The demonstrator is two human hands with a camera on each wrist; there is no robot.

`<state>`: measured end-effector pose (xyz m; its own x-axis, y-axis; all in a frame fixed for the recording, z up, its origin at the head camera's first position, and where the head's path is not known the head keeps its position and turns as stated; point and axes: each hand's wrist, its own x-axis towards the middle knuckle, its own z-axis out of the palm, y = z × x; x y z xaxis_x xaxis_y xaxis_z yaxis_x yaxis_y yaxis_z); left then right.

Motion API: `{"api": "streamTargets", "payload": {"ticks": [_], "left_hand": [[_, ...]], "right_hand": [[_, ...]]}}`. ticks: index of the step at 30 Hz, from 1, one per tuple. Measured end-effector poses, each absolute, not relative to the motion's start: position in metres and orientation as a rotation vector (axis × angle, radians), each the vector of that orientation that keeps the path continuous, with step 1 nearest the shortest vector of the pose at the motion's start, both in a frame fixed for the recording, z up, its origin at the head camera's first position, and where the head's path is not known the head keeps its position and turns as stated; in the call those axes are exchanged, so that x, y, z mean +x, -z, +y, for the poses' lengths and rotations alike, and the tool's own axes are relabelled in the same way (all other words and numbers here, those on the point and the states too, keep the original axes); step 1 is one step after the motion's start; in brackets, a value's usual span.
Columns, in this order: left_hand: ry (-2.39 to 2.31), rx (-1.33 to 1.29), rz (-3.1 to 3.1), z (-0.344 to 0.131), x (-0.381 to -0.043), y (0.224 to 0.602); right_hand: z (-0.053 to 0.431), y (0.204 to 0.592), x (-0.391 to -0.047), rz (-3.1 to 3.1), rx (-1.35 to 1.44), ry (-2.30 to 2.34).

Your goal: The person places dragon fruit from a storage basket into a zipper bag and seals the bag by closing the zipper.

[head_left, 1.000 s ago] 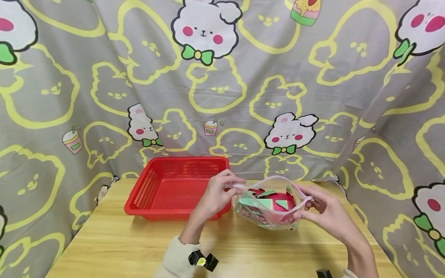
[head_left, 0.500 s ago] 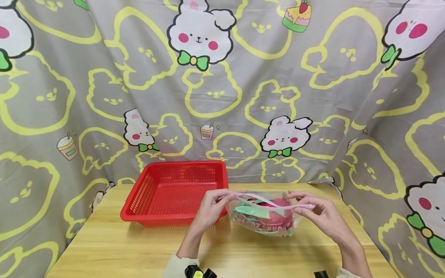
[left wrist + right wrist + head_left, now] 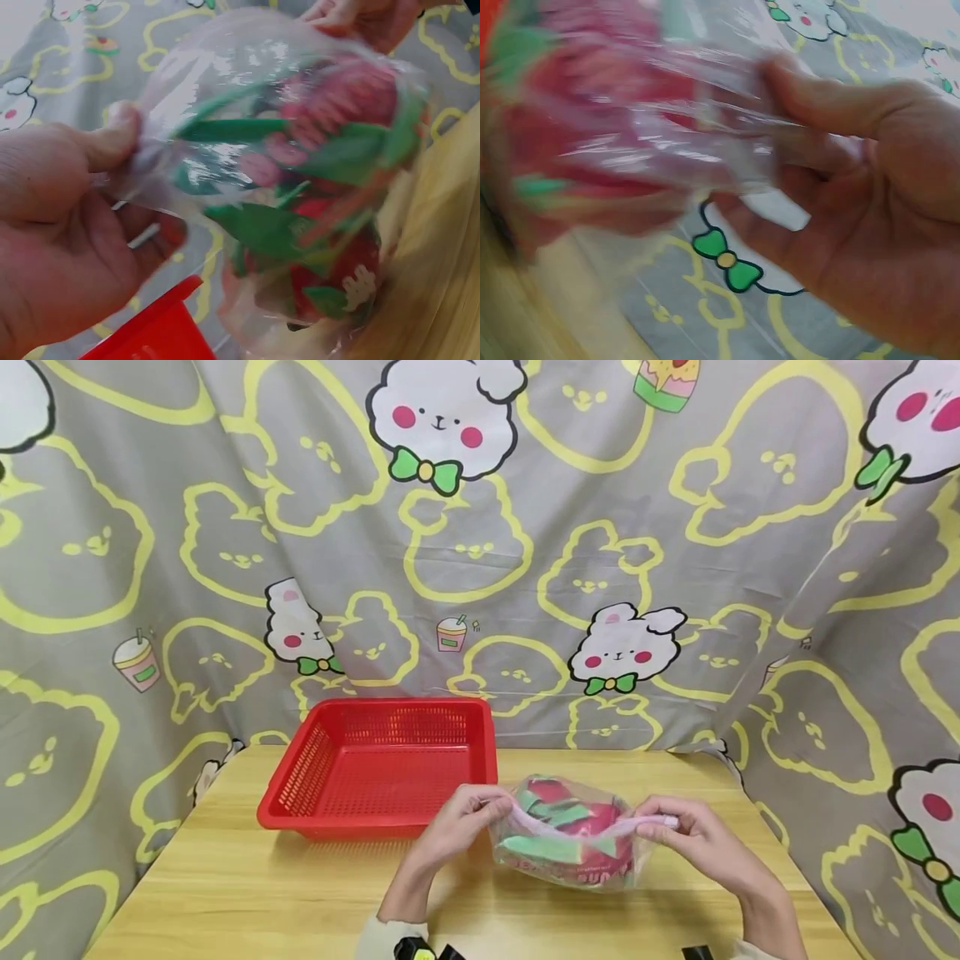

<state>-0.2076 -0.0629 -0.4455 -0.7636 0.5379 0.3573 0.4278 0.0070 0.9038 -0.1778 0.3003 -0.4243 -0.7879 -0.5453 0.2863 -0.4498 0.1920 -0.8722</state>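
Note:
A clear zip bag (image 3: 562,860) with pink lettering hangs between my two hands, close over the table. Through its film show red-pink dragon fruit (image 3: 600,817) with green leafy scales. My left hand (image 3: 467,820) pinches the left end of the bag's pale pink zip edge between thumb and fingers. At the other end, my right hand (image 3: 693,833) pinches the same edge near a white tip. The zip edge sags in a curve between them, its two sides lying together. In the left wrist view the left thumb (image 3: 112,142) presses on the film.
Left of the bag, a red plastic basket (image 3: 375,768) with perforated walls stands on the wooden table (image 3: 300,893). A grey cartoon-print curtain (image 3: 517,568) hangs behind the table and along both sides.
The bag's mouth was spread wide a second ago; its sides have come together. Both hands have lowered and come nearer the body with the bag, which tilts its top forward.

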Motion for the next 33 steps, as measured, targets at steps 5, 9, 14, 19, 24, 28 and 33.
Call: {"api": "streamTargets", "payload": {"ticks": [5,9,14,19,24,28,33], "left_hand": [[-1.685,1.112,2.104,-0.065,-0.207,0.445],[-1.571,1.044,2.213,-0.062,-0.204,0.446],[-1.470,0.899,2.477,-0.049,-0.195,0.448],[-1.374,0.829,2.719,-0.028,-0.183,0.446],[-1.186,0.858,2.814,-0.013,-0.171,0.444],[-1.091,0.845,2.896,-0.006,-0.172,0.453],[-1.061,0.686,3.039,0.001,-0.177,0.470]], "right_hand": [[0.304,0.425,-0.178,2.205,-1.049,1.521],[0.299,0.432,-0.184,2.218,-1.085,1.456],[0.294,0.444,-0.194,2.391,-1.089,1.422],[0.292,0.448,-0.197,2.636,-1.092,1.370],[0.290,0.442,-0.196,2.739,-1.038,1.314],[0.287,0.439,-0.195,2.769,-1.017,1.275],[0.278,0.445,-0.194,2.864,-0.974,1.232]]}}
